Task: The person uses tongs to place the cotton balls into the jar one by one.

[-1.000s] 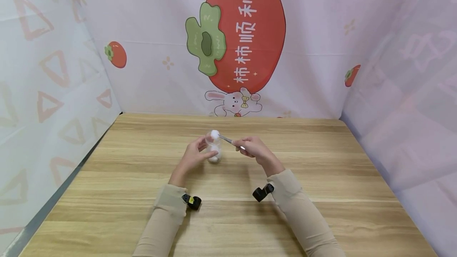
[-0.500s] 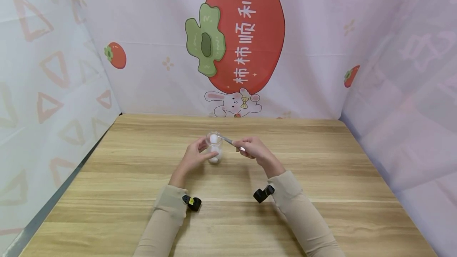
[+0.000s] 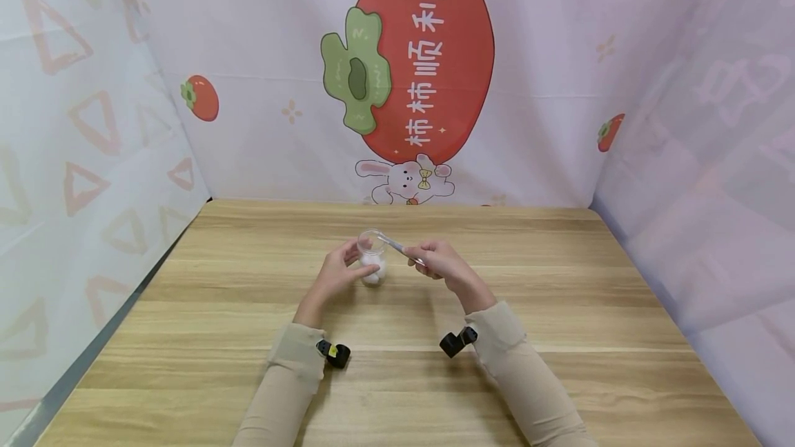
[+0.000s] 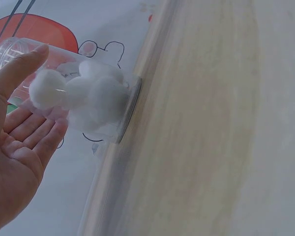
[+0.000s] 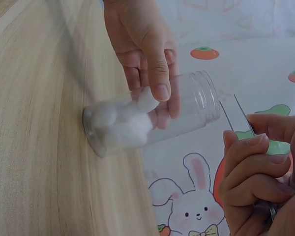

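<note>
A clear, lidless plastic jar [image 3: 371, 251] stands upright on the wooden table, with white cotton balls [image 4: 101, 98] in its lower half. My left hand [image 3: 338, 270] steadies it, thumb on the near side and fingers round the far side. Metal tweezers [image 3: 394, 245] are pinched in my right hand [image 3: 439, 259]. Their tips are at the jar's mouth in the head view. In the right wrist view the two prongs [image 5: 244, 114] stand apart with nothing between them, just outside the threaded rim [image 5: 209, 98].
The wooden table [image 3: 397, 378] runs back to a white curtain [image 3: 261, 136] printed with persimmons and a rabbit. More cloth hangs along the left and right sides. A small black camera sits on each wrist.
The cotton ball held by the tweezers at the jar's mouth has been let go and has dropped down inside. The tweezers now have bare tips; my left hand has stayed in place.
</note>
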`<state>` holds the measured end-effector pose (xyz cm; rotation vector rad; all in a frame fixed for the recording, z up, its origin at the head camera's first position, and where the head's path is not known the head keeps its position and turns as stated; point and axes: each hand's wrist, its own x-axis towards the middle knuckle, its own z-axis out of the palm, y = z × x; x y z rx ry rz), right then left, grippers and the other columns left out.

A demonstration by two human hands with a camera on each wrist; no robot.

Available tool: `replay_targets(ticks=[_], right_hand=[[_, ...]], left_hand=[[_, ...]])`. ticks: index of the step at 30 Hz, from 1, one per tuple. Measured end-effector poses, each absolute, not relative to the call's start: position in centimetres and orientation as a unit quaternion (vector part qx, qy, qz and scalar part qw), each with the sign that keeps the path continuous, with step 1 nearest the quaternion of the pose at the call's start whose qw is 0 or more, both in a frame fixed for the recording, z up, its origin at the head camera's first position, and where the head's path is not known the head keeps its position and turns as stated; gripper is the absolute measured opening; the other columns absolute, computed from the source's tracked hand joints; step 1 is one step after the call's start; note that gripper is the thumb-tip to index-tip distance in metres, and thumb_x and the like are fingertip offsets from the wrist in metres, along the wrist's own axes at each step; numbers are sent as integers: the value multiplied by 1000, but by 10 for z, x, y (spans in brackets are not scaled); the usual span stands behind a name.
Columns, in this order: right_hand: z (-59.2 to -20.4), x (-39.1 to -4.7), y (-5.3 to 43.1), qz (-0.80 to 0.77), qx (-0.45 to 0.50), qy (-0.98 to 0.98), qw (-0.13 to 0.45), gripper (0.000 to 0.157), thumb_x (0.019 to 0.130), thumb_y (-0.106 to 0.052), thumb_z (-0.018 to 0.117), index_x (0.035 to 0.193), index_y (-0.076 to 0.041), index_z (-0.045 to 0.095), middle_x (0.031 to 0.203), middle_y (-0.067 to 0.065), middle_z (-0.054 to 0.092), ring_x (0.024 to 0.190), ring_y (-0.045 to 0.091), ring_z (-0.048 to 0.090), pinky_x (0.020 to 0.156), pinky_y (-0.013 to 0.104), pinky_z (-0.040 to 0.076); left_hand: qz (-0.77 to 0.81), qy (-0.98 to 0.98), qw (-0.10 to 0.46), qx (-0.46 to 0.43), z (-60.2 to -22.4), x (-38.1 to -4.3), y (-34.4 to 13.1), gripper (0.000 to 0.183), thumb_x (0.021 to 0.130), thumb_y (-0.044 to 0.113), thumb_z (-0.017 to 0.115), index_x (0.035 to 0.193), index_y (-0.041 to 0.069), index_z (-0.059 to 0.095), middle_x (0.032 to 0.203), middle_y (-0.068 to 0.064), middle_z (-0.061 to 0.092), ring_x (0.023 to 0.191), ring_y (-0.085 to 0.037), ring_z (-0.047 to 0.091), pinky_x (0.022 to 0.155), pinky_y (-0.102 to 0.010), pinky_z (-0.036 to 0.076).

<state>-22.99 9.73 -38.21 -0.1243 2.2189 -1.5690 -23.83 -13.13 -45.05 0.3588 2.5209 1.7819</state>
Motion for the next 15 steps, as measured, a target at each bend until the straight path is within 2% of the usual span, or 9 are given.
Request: replay_targets(ticks=[15], right_hand=[[-393,-225,109,-614,-34,761,206,31,96,-28,56,70,-13,61,50,-11,45,42,1,30,38,13,22]], left_hand=[[574,812,21,107,-451,-239,-131,58,81,13,77,132,2,52,138,-20,57,132,-34,52,117,-43,41]])
